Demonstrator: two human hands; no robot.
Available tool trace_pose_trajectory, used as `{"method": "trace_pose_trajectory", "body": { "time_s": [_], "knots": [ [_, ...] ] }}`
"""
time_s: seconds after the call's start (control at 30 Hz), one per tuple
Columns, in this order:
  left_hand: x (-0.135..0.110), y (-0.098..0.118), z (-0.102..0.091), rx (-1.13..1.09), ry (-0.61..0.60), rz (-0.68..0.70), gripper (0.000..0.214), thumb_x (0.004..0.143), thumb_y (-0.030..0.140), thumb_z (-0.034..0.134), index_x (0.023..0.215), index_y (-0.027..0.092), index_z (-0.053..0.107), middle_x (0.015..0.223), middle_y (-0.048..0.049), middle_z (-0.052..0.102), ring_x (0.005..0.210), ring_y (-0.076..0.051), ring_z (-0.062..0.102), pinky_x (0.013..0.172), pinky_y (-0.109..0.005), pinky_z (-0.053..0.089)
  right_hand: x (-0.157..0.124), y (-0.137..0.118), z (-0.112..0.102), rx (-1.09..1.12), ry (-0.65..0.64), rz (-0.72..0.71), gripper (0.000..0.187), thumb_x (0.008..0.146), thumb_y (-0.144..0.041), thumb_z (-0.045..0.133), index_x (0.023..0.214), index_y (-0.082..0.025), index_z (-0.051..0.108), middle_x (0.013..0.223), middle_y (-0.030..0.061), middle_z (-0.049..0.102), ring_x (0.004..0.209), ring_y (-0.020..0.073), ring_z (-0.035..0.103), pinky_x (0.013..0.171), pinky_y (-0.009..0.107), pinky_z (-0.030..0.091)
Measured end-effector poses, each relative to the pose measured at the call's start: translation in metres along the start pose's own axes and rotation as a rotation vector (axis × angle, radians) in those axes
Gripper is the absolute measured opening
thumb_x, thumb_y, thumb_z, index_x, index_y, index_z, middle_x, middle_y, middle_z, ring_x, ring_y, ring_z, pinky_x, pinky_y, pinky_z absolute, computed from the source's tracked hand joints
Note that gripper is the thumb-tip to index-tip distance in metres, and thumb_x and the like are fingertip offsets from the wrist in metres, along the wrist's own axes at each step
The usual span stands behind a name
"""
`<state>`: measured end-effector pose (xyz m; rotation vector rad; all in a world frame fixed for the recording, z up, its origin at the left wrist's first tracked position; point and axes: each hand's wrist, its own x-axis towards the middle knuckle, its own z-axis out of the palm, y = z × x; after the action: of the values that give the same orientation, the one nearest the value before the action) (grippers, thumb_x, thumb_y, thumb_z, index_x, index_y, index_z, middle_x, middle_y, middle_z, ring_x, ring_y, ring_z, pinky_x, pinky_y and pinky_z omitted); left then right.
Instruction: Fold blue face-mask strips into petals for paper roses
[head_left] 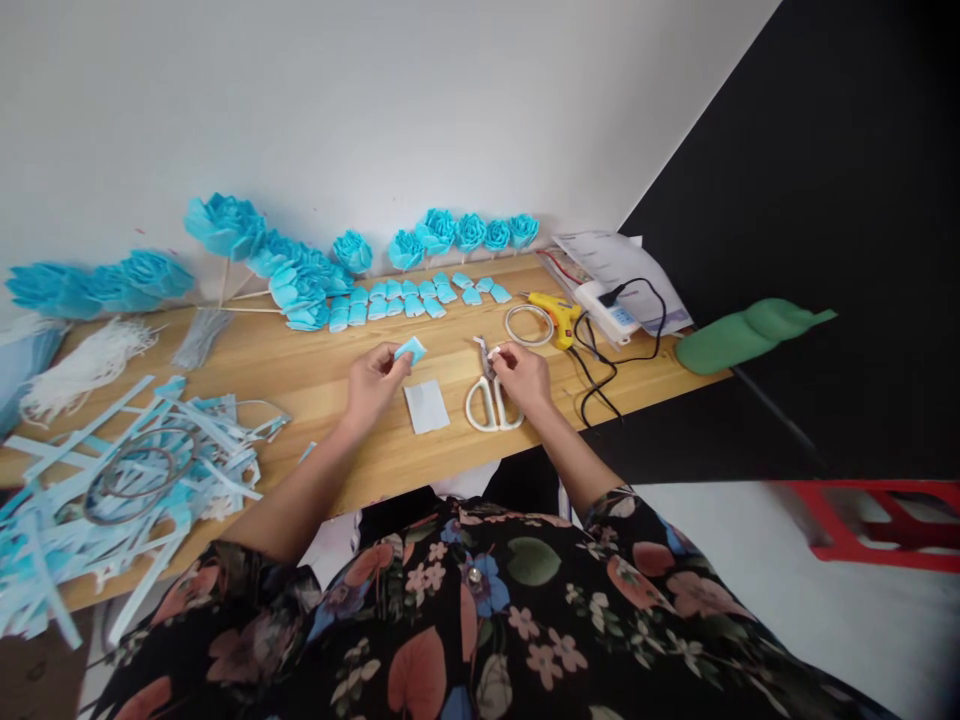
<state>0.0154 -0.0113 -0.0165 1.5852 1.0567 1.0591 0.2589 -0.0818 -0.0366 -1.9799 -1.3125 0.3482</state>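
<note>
My left hand [373,385] is closed in a pinch on a small light-blue piece of fabric [411,350], held just above the table. Below it lies a pale, roughly square sheet [426,406]. My right hand [524,376] is over the blades of a pair of white-handled scissors [474,408], its fingers pinched together. A tiny white bit shows at those fingertips, too small to name. The scissors rest on the wood with their handles toward me. Beyond both hands, several small folded blue pieces [406,296] lie in rows.
Blue fabric flowers [439,231] line the wall. On the right are a yellow glue gun [559,318], a roll of tape [529,325], a white power strip [609,312], dark cords and a green bottle [739,336]. Blue and white scraps [150,480] heap at the left, near white strings [90,368].
</note>
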Motion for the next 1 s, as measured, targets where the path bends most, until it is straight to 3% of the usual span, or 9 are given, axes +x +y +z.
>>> {"method": "trace_pose_trajectory", "body": {
  "time_s": [0.3, 0.4, 0.53, 0.63, 0.77, 1.0],
  "knots": [
    [-0.004, 0.011, 0.002, -0.073, -0.151, -0.115, 0.036, 0.077, 0.051, 0.067, 0.070, 0.017, 0.061, 0.061, 0.0001, 0.059, 0.055, -0.010, 0.047, 0.054, -0.024, 0.035, -0.001, 0.007, 0.002, 0.121, 0.042, -0.054, 0.019, 0.092, -0.035, 0.053, 0.092, -0.022, 0.067, 0.090, 0.0040, 0.078, 0.084, 0.0200, 0.071, 0.080, 0.031, 0.051],
    [-0.004, 0.015, 0.000, -0.149, -0.195, -0.196, 0.039, 0.074, 0.055, 0.071, 0.073, 0.017, 0.061, 0.062, 0.0003, 0.060, 0.055, -0.010, 0.050, 0.054, -0.023, 0.038, -0.006, -0.004, -0.002, 0.075, 0.164, -0.221, 0.022, 0.094, -0.038, 0.056, 0.093, -0.021, 0.071, 0.087, 0.0047, 0.076, 0.079, 0.0197, 0.068, 0.076, 0.033, 0.051],
    [-0.005, 0.018, -0.001, -0.221, -0.259, -0.283, 0.039, 0.072, 0.053, 0.075, 0.075, 0.016, 0.061, 0.062, 0.0014, 0.060, 0.053, -0.008, 0.050, 0.052, -0.021, 0.037, -0.012, -0.036, -0.011, 0.099, 0.215, -0.673, 0.019, 0.096, -0.028, 0.058, 0.095, -0.024, 0.076, 0.089, 0.0057, 0.076, 0.083, 0.0191, 0.067, 0.078, 0.035, 0.052],
    [-0.006, 0.020, -0.002, -0.236, -0.338, -0.327, 0.033, 0.074, 0.046, 0.075, 0.075, 0.016, 0.060, 0.060, 0.0021, 0.059, 0.052, -0.007, 0.049, 0.051, -0.020, 0.035, -0.011, -0.057, -0.012, 0.110, 0.241, -0.872, 0.017, 0.095, -0.022, 0.061, 0.096, -0.027, 0.077, 0.086, 0.0039, 0.074, 0.080, 0.0186, 0.066, 0.075, 0.036, 0.052],
    [-0.007, 0.025, -0.004, -0.235, -0.403, -0.345, 0.023, 0.079, 0.035, 0.069, 0.073, 0.016, 0.058, 0.058, 0.0027, 0.058, 0.050, -0.006, 0.048, 0.049, -0.019, 0.034, -0.006, -0.067, -0.005, 0.129, 0.194, -0.966, 0.018, 0.094, -0.020, 0.061, 0.099, -0.029, 0.076, 0.086, 0.0029, 0.073, 0.080, 0.0183, 0.064, 0.073, 0.037, 0.050],
    [-0.009, 0.030, -0.004, -0.224, -0.432, -0.346, 0.017, 0.083, 0.027, 0.064, 0.072, 0.015, 0.058, 0.058, 0.0033, 0.057, 0.051, -0.006, 0.049, 0.050, -0.018, 0.035, -0.005, -0.065, 0.004, 0.042, 0.117, -0.999, 0.017, 0.093, -0.020, 0.062, 0.101, -0.028, 0.076, 0.088, 0.0038, 0.073, 0.082, 0.0191, 0.063, 0.074, 0.037, 0.050]
  ]
}}
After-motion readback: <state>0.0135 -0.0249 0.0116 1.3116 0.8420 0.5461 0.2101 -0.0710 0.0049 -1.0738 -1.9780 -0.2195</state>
